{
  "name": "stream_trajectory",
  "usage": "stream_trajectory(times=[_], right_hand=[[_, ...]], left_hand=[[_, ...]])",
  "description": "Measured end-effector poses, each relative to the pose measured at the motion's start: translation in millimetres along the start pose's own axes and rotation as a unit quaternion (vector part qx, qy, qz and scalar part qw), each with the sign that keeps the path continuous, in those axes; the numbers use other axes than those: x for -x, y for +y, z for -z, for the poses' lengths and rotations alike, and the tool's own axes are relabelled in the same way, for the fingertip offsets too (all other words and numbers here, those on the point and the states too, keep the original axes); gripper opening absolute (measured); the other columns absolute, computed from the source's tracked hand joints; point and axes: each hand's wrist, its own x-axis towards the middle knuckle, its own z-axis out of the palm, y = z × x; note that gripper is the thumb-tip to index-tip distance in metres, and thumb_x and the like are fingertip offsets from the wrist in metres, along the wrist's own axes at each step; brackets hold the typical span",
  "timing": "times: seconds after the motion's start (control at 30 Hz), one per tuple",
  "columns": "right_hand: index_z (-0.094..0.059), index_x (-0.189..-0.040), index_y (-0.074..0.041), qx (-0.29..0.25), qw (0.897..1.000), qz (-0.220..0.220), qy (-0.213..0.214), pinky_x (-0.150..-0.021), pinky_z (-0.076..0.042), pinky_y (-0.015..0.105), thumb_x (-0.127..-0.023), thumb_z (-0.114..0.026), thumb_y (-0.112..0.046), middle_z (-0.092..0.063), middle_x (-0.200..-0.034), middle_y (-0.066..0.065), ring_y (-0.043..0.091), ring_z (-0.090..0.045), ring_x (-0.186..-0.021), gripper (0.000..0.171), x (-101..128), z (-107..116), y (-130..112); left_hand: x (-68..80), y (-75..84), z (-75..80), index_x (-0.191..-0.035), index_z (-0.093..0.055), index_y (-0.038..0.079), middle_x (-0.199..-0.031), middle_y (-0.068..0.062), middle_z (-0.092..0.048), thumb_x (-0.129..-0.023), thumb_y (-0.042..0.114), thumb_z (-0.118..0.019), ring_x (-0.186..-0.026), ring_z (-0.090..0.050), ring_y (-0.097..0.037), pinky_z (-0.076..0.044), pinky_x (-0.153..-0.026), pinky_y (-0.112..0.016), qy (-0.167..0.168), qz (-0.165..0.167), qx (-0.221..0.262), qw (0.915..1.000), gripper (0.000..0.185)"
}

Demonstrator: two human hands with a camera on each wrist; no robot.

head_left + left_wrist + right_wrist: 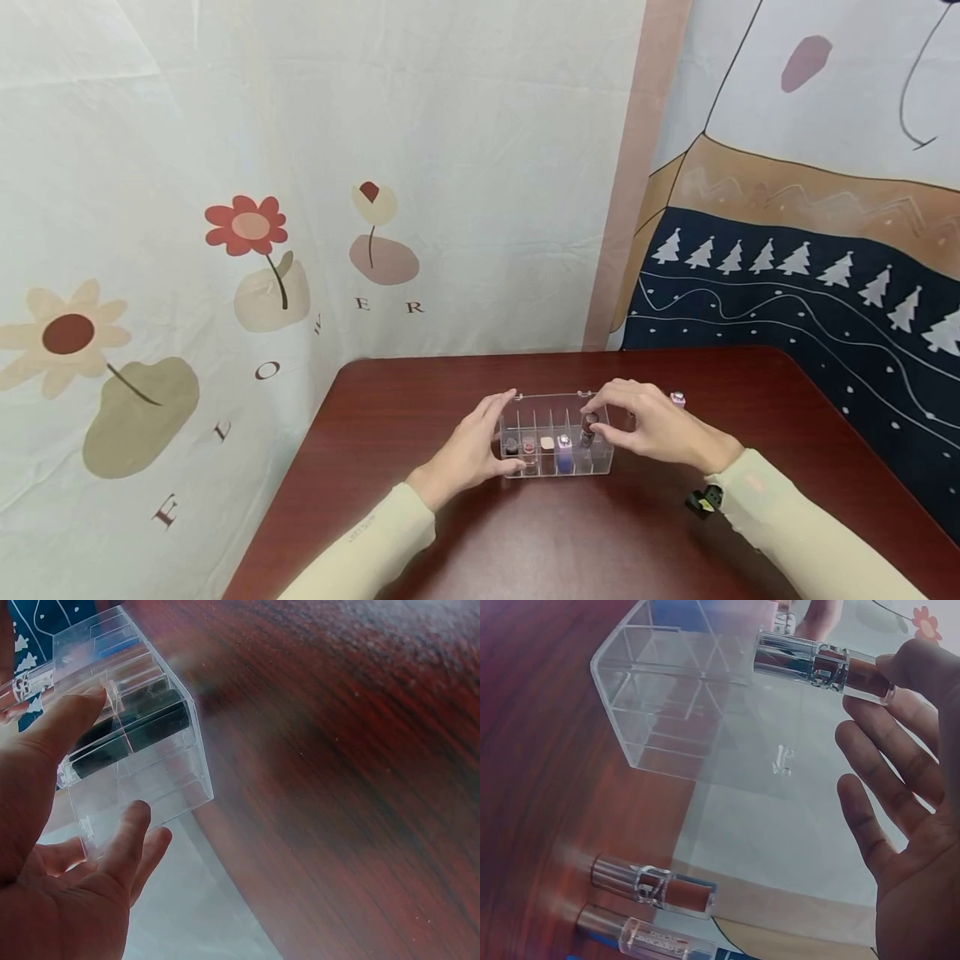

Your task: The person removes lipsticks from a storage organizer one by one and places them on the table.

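Lipstick at organizer, centre frame

Lipstick (823, 666) pinched in right hand (660, 429) fingertips, over the clear organizer (557, 437) on the table (465, 533). Left hand (472, 446) cups the organizer's left end, fingers relaxed. Two more tubes (654, 883) lie on the table beside it, lower left in the right-wrist view.

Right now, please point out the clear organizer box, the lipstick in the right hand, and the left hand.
clear organizer box (600, 461): head view, front right corner wall.
lipstick (821, 664): right wrist view, middle of its tube.
left hand (472, 450): head view, back of the hand.
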Motion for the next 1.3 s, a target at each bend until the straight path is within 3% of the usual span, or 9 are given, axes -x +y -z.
stream_trajectory(times=[0.17, 0.5, 0.67, 0.83, 1.13, 1.3], right_hand=[[-0.085, -0.127, -0.019, -0.010, 1.000, -0.007, 0.014, -0.068, -0.058, 0.015, -0.093, -0.095, -0.002, -0.085, -0.120, -0.007, 0.005, -0.067, -0.095, 0.039, -1.2, 6.0, 1.3], [-0.084, -0.129, -0.025, -0.009, 0.999, -0.017, 0.040, -0.067, -0.061, 0.014, -0.091, -0.098, -0.002, -0.084, -0.121, -0.005, 0.000, -0.062, -0.091, 0.047, 1.7, 20.1, 7.7], [-0.085, -0.127, -0.021, -0.005, 0.999, -0.020, 0.050, -0.070, -0.062, 0.013, -0.090, -0.099, -0.003, -0.085, -0.120, -0.006, -0.001, -0.066, -0.092, 0.044, 5.8, 28.6, 10.3], [-0.084, -0.127, -0.025, 0.001, 0.998, -0.038, 0.056, -0.068, -0.062, 0.012, -0.090, -0.098, 0.000, -0.083, -0.119, -0.009, -0.002, -0.065, -0.089, 0.047, 13.4, 36.5, 13.2], [-0.085, -0.127, -0.028, 0.027, 0.996, -0.053, 0.073, -0.088, -0.058, 0.002, -0.087, -0.100, 0.002, -0.084, -0.119, -0.011, 0.000, -0.069, -0.096, 0.052, 24.6, 50.7, 20.7], [-0.086, -0.126, -0.028, 0.047, 0.994, -0.054, 0.084, -0.093, -0.057, 0.000, -0.084, -0.101, 0.002, -0.084, -0.118, -0.014, 0.000, -0.073, -0.101, 0.053, 32.7, 57.8, 26.4]], left_hand=[[0.7, 0.3, -0.1, -0.179, -0.037, 0.006, -0.174, -0.020, -0.052, -0.087, 0.018, -0.107, -0.124, -0.084, -0.037, -0.073, -0.109, -0.041, -0.006, 0.001, 0.012, 0.9999, 0.116], [-0.2, 1.3, 0.8, -0.179, -0.038, 0.007, -0.174, -0.018, -0.053, -0.087, 0.019, -0.107, -0.116, -0.087, -0.033, -0.073, -0.108, -0.041, -0.005, 0.001, 0.010, 0.9999, 0.116], [-0.7, 0.6, 0.1, -0.179, -0.037, 0.007, -0.174, -0.019, -0.053, -0.087, 0.019, -0.107, -0.121, -0.086, -0.035, -0.074, -0.107, -0.040, -0.004, 0.001, 0.011, 0.9999, 0.116], [0.0, 1.7, 0.3, -0.180, -0.037, 0.007, -0.175, -0.018, -0.052, -0.087, 0.019, -0.107, -0.123, -0.085, -0.035, -0.073, -0.107, -0.039, -0.007, 0.006, 0.016, 0.9998, 0.117], [-1.0, 2.3, 0.5, -0.179, -0.037, 0.005, -0.174, -0.020, -0.053, -0.087, 0.019, -0.107, -0.126, -0.084, -0.036, -0.073, -0.108, -0.041, -0.002, -0.001, 0.014, 0.9999, 0.116], [-0.1, 2.1, 0.9, -0.180, -0.036, 0.007, -0.175, -0.018, -0.051, -0.087, 0.019, -0.106, -0.127, -0.084, -0.036, -0.073, -0.108, -0.038, -0.011, 0.006, 0.020, 0.9997, 0.117]])
